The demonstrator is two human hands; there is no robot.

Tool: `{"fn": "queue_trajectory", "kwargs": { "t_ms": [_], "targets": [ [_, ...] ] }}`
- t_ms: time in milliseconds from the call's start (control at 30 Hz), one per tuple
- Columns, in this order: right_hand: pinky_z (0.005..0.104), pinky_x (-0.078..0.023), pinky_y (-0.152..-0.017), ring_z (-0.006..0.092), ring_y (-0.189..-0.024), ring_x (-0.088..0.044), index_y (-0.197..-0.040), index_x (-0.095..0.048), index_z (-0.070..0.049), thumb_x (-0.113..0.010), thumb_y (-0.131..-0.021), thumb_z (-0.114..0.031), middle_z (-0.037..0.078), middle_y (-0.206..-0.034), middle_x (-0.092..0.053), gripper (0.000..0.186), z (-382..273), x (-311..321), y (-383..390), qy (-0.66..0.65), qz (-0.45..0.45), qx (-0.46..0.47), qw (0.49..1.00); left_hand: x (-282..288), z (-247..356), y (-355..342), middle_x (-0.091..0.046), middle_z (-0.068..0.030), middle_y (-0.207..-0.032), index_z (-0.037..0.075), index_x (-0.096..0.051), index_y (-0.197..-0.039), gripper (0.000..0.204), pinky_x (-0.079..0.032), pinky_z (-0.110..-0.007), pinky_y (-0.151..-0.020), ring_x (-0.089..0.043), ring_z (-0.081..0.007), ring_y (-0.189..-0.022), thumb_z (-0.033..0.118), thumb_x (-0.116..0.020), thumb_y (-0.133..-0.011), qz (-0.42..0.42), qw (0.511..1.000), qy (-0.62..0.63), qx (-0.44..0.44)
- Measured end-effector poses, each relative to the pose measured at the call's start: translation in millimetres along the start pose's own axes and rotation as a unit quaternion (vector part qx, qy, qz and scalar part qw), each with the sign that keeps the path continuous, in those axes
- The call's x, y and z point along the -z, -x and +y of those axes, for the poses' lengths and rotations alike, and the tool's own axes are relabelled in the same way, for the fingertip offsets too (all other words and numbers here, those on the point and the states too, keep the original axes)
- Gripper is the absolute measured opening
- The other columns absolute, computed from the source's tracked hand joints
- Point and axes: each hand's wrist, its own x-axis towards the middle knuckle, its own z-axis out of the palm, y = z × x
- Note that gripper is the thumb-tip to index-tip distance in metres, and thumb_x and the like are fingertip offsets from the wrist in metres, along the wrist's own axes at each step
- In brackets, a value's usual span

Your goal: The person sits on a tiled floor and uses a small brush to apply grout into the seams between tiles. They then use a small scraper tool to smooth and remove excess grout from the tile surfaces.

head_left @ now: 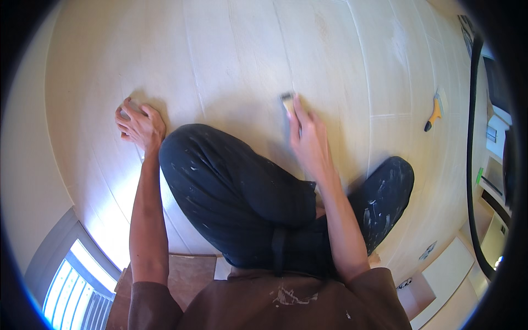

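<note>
My right hand point(311, 137) is closed around a short tool with a pale yellow handle and a dark end point(287, 97). Its end is at the pale plank floor point(242, 55), close to a seam between boards; blur hides whether it is a brush or a scraper. Further left, my left hand point(142, 126) rests on the floor beside my left knee. Its fingers are curled round a small greyish piece point(126, 114), mostly covered by them, whose kind I cannot make out.
A scraper with a yellow and black handle point(433, 116) lies on the floor at the right. Beyond it runs a black cable point(472, 137). My bent legs point(236, 187) in dark, paint-marked trousers fill the middle. A brown board point(192, 272) is behind me, near a bright window point(71, 286).
</note>
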Motion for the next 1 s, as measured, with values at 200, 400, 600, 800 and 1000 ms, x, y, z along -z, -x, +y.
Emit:
{"fn": "queue_trajectory", "kwargs": {
  "t_ms": [200, 400, 600, 800, 1000],
  "targets": [
    [0.0532, -0.052, -0.066, 0.0446, -0.071, -0.066, -0.14, -0.061, 0.007, -0.06, -0.105, -0.023, 0.034, -0.081, -0.064, 0.046, -8.4, 5.7, -13.7, -0.017, -0.013, -0.002, 1.0, 2.4, 5.9, -5.5, -0.042, -0.0166, -0.151, 0.017, -0.051, -0.146, 0.051, -0.03, -0.057, -0.11, -0.037, -0.037, -0.143, 0.03, -0.055, -0.097, 0.001, 1.0, 0.006, 0.008],
    [0.0539, -0.054, -0.067, 0.0476, -0.07, -0.066, -0.14, -0.061, 0.008, -0.059, -0.105, -0.025, 0.034, -0.078, -0.063, 0.048, 18.4, -16.8, -5.8, -0.012, 0.003, 0.006, 1.0, 5.4, 3.7, -1.1, -0.042, -0.0179, -0.15, 0.017, -0.052, -0.146, 0.05, -0.03, -0.058, -0.11, -0.036, -0.0381, -0.143, 0.029, -0.055, -0.097, 0.001, 1.0, 0.011, 0.0],
    [0.053, -0.054, -0.065, 0.0463, -0.068, -0.065, -0.14, -0.06, 0.007, -0.058, -0.106, -0.025, 0.033, -0.077, -0.063, 0.047, 10.9, -8.9, -7.7, -0.007, -0.031, -0.011, 0.999, 3.0, 2.6, -3.0, -0.042, -0.0189, -0.151, 0.016, -0.051, -0.146, 0.05, -0.03, -0.059, -0.111, -0.035, -0.0385, -0.145, 0.028, -0.055, -0.097, 0.009, 1.0, 0.008, -0.008],
    [0.0534, -0.054, -0.066, 0.0466, -0.069, -0.065, -0.14, -0.06, 0.006, -0.057, -0.107, -0.025, 0.033, -0.078, -0.063, 0.046, 18.5, -21.5, -14.0, 0.007, -0.019, -0.008, 1.0, 7.0, 3.8, -3.2, -0.04, -0.0195, -0.153, 0.015, -0.051, -0.146, 0.05, -0.03, -0.059, -0.111, -0.034, -0.0382, -0.146, 0.027, -0.055, -0.098, -0.013, 1.0, -0.013, 0.001],
    [0.0548, -0.054, -0.068, 0.0482, -0.071, -0.065, -0.142, -0.059, 0.006, -0.056, -0.108, -0.026, 0.034, -0.081, -0.063, 0.047, 6.0, -16.1, -33.5, 0.015, 0.001, 0.007, 1.0, 7.8, 4.4, -4.0, -0.04, -0.0189, -0.154, 0.014, -0.052, -0.146, 0.049, -0.03, -0.058, -0.112, -0.033, -0.0376, -0.146, 0.027, -0.054, -0.098, -0.016, 1.0, 0.008, 0.01]
  ]
}}
